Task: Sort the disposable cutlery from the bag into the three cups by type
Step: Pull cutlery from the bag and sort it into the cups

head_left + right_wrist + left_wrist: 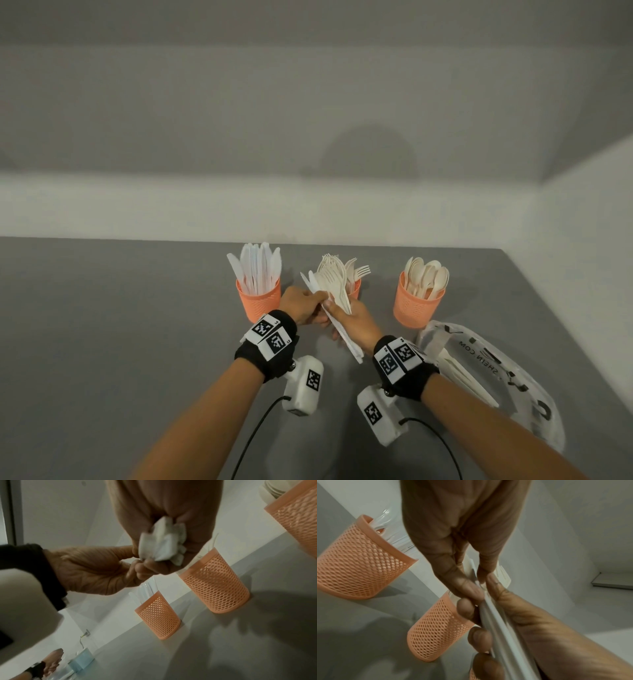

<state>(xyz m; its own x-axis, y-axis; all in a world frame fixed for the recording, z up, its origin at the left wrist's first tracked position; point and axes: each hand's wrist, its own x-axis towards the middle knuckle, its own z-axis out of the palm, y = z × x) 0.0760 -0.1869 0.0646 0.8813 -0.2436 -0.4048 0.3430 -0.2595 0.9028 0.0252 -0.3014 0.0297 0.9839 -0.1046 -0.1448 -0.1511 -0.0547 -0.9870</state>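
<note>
Grey tabletop lies under you. Your right hand grips a bundle of forks and knives; your left hand pinches one knife at its edge. Behind them stand the knife cup, fork cup and spoon cup; the bag lies at your right.

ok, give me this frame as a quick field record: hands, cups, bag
left hand: pinches a piece at the bundle's upper end
right hand: grips a bundle of forks and knives
left cup: knives, standing upright
middle cup: forks, partly hidden by the hands
right cup: spoons
bag: lies on the table to the right, some cutlery still inside
</note>
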